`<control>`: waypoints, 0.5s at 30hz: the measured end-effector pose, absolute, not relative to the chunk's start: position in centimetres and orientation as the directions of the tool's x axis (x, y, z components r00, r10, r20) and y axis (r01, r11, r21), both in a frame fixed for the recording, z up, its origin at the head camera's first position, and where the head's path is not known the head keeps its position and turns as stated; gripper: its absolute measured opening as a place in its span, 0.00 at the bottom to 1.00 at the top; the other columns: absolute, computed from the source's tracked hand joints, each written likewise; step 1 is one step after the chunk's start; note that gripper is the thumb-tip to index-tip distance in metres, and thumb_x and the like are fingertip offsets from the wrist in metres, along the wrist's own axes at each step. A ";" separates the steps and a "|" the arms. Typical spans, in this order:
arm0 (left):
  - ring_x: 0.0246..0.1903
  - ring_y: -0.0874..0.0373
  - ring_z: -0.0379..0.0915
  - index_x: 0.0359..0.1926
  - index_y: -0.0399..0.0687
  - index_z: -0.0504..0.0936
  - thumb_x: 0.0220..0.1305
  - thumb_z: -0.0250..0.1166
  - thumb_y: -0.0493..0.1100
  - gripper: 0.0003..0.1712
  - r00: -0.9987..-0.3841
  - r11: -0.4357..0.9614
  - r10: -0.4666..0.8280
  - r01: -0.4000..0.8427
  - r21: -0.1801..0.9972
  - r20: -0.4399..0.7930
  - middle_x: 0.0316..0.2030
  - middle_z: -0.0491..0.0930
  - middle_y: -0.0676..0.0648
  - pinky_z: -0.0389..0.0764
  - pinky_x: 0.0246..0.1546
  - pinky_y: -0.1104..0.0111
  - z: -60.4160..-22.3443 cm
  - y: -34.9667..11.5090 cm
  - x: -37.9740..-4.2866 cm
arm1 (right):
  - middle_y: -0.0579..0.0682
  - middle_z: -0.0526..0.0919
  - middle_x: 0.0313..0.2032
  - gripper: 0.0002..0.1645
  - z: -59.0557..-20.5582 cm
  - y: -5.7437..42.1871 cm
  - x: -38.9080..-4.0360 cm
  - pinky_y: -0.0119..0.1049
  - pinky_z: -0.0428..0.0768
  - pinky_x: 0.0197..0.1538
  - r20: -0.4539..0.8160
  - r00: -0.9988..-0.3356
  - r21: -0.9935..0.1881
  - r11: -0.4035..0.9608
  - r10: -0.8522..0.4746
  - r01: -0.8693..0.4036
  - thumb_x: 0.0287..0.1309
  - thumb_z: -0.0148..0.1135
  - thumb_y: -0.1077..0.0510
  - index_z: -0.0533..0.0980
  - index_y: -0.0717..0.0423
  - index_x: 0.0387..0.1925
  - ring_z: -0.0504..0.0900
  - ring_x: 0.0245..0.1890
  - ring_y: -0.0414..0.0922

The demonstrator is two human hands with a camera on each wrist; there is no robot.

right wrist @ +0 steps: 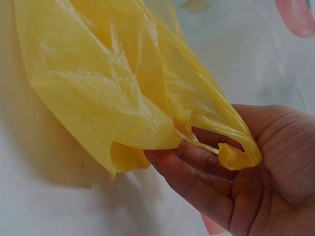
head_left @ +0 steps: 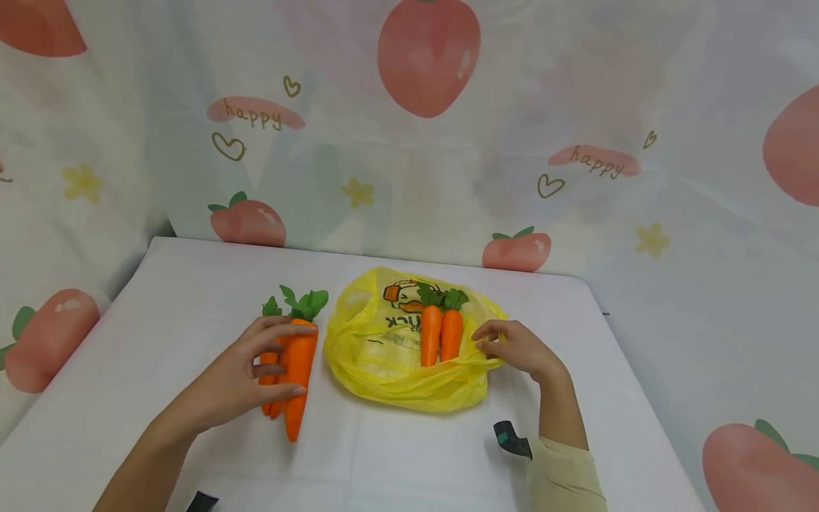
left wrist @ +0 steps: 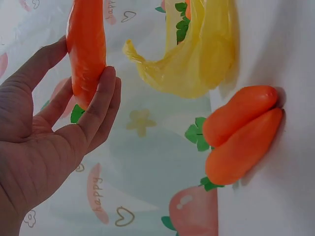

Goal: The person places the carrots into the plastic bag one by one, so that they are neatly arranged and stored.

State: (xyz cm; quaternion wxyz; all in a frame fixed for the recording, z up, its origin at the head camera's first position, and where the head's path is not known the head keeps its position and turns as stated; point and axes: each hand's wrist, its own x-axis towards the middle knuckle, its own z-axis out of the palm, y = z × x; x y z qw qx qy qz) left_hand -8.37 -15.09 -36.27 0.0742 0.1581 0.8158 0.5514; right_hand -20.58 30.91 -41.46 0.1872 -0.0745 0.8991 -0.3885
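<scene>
My left hand (head_left: 288, 359) grips an orange toy carrot (head_left: 299, 370) with green leaves, just left of a yellow plastic bag (head_left: 384, 355). In the left wrist view the left hand (left wrist: 84, 61) holds that carrot (left wrist: 87, 44) between thumb and fingers. Two more carrots (left wrist: 241, 135) lie side by side on the white table (head_left: 160, 299) under it. Another carrot pair (head_left: 441, 334) lies in the bag's opening, tips hidden behind its near rim. My right hand (head_left: 486, 343) pinches the bag's right edge. In the right wrist view the bag's handle (right wrist: 231, 147) hangs over the curled fingers (right wrist: 197, 172).
A strawberry-print curtain (head_left: 576, 142) hangs behind the table and down both sides. The table's right edge (head_left: 640, 398) runs close to my right forearm. A dark wrist strap (head_left: 512, 439) shows on the right arm.
</scene>
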 end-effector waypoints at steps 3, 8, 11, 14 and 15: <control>0.58 0.44 0.70 0.66 0.69 0.78 0.54 0.83 0.47 0.39 -0.936 0.333 0.347 0.179 0.926 0.056 0.67 0.63 0.53 0.81 0.55 0.63 -36.1 -14.7 -8.4 | 0.54 0.78 0.42 0.10 -41.5 30.9 -20.6 0.40 0.80 0.44 -0.282 -0.918 -0.726 0.687 -0.279 0.014 0.71 0.63 0.58 0.85 0.56 0.48 0.73 0.44 0.52; 0.61 0.43 0.68 0.66 0.70 0.78 0.53 0.83 0.49 0.40 -0.933 0.339 0.357 0.166 0.926 0.036 0.68 0.61 0.52 0.81 0.54 0.64 -35.8 -13.8 -8.6 | 0.54 0.78 0.42 0.10 -41.5 31.0 -20.5 0.40 0.81 0.44 -0.284 -0.919 -0.727 0.686 -0.274 0.020 0.71 0.63 0.58 0.84 0.56 0.48 0.73 0.45 0.52; 0.61 0.43 0.67 0.66 0.70 0.78 0.53 0.84 0.49 0.40 -0.930 0.336 0.367 0.165 0.927 0.032 0.68 0.62 0.53 0.81 0.54 0.64 -35.6 -13.3 -8.7 | 0.54 0.78 0.42 0.10 -41.4 31.0 -20.6 0.40 0.81 0.44 -0.281 -0.919 -0.728 0.685 -0.278 0.016 0.71 0.63 0.58 0.84 0.56 0.48 0.73 0.45 0.53; 0.60 0.43 0.67 0.66 0.73 0.78 0.53 0.83 0.49 0.40 -0.922 0.327 0.385 0.170 0.930 0.033 0.67 0.62 0.53 0.81 0.53 0.65 -35.5 -12.7 -8.7 | 0.54 0.78 0.42 0.10 -41.4 30.9 -20.6 0.40 0.80 0.44 -0.281 -0.918 -0.730 0.684 -0.279 0.015 0.71 0.63 0.58 0.84 0.55 0.48 0.73 0.45 0.53; 0.60 0.42 0.67 0.66 0.72 0.78 0.53 0.83 0.49 0.39 -0.919 0.322 0.393 0.174 0.931 0.036 0.67 0.63 0.53 0.81 0.53 0.65 -35.5 -12.5 -8.8 | 0.54 0.78 0.42 0.10 -41.4 30.9 -20.6 0.40 0.80 0.44 -0.281 -0.918 -0.730 0.683 -0.279 0.016 0.71 0.63 0.57 0.84 0.55 0.48 0.73 0.45 0.53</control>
